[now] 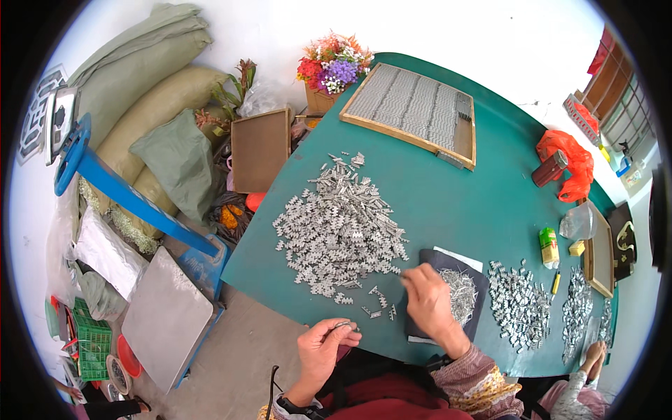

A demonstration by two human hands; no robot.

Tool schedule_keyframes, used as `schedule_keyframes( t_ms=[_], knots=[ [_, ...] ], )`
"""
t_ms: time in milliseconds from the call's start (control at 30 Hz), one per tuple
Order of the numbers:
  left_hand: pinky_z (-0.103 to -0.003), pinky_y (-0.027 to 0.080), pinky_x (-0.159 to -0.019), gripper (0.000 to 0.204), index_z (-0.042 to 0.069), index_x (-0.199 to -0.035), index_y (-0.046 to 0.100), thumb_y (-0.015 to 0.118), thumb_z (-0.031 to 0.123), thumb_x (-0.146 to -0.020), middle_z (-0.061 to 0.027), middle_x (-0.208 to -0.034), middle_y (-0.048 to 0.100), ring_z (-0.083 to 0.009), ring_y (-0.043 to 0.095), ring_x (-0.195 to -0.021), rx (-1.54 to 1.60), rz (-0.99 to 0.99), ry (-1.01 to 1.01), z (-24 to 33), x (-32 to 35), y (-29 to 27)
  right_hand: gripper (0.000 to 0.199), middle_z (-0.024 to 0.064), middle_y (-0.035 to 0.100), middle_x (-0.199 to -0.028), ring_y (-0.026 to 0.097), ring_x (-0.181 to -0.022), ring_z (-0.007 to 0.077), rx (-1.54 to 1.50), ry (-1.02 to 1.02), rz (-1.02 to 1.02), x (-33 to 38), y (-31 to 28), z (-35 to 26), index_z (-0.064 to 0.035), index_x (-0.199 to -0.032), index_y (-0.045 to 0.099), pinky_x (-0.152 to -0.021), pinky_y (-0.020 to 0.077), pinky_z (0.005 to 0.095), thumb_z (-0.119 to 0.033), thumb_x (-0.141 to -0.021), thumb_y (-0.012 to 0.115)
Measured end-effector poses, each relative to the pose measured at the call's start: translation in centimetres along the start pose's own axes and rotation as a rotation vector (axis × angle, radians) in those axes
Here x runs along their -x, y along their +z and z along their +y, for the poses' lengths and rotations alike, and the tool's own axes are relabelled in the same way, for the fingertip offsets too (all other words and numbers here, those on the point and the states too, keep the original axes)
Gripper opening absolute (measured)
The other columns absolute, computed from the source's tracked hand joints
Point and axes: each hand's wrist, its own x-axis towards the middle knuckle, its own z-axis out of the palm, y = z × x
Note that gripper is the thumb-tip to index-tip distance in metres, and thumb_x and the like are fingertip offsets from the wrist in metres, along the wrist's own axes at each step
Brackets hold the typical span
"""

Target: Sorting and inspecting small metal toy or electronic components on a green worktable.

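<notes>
My left hand [323, 350] is closed in a pinch at the near edge of the table, with a small grey metal piece [344, 325] between thumb and fingertips. To its right, my right hand [429, 299] is closed too, fingertips pointing left over the tabletop; what they pinch is too small to make out. Beyond both hands lies a large heap of small toothed metal pieces [339, 231], with a few loose ones at its near side. Under and beside my right hand, a dark cloth [439, 260] bears a pile of thin metal pins [460, 294].
The green table [448, 199] holds a wooden tray [409, 136] of metal pieces in rows. At right are more metal piles [519, 308], a green-labelled bottle [549, 247], a red bag [577, 164] and another person's hands [595, 357]. A blue platform scale [140, 196] stands left.
</notes>
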Motion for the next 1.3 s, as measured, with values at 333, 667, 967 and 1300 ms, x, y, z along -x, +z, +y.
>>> schedule_keyframes(
  t_ms=[333,667,967,1300],
  knots=[
    [-0.036,0.061,-0.065,0.015,-0.010,-0.103,0.062,0.060,0.001,-0.093,-0.0201,-0.090,0.069,-0.0268,0.071,-0.073,0.075,-0.011,-0.172,0.2,-0.3,-0.7,0.007,0.0117,0.055,-0.082,0.058,-0.082,0.0302,0.219,-0.116,-0.075,-1.9,1.9,2.0,-0.0032,-0.081,0.059,-0.071,0.0446,0.0417,-0.004,-0.078,0.065],
    [-0.034,0.061,-0.065,0.015,-0.008,-0.104,0.062,0.060,0.003,-0.093,-0.0190,-0.090,0.070,-0.0250,0.071,-0.072,0.169,0.030,-0.198,0.2,0.1,-1.5,0.008,0.0102,0.055,-0.080,0.057,-0.079,0.0300,0.117,-0.253,-0.051,-0.3,0.3,1.0,-0.0043,-0.082,0.058,-0.073,0.0451,0.0414,0.001,-0.077,0.061],
    [-0.034,0.061,-0.067,0.015,-0.008,-0.105,0.062,0.061,0.000,-0.092,-0.0187,-0.091,0.069,-0.0253,0.071,-0.074,0.175,-0.006,-0.194,0.5,0.3,-1.0,0.015,0.0128,0.058,-0.081,0.060,-0.078,0.0319,0.308,0.005,-0.057,0.1,1.6,-0.4,-0.0026,-0.081,0.058,-0.067,0.0488,0.0427,-0.010,-0.079,0.070],
    [-0.034,0.061,-0.067,0.015,-0.008,-0.105,0.062,0.061,0.000,-0.092,-0.0182,-0.092,0.069,-0.0244,0.071,-0.075,0.169,-0.042,-0.208,0.5,0.0,0.3,0.013,0.0155,0.063,-0.082,0.063,-0.075,0.0319,-0.299,0.124,-0.239,0.9,0.5,-1.6,0.0016,-0.088,0.059,-0.067,0.0500,0.0393,-0.004,-0.081,0.069]
  ],
)
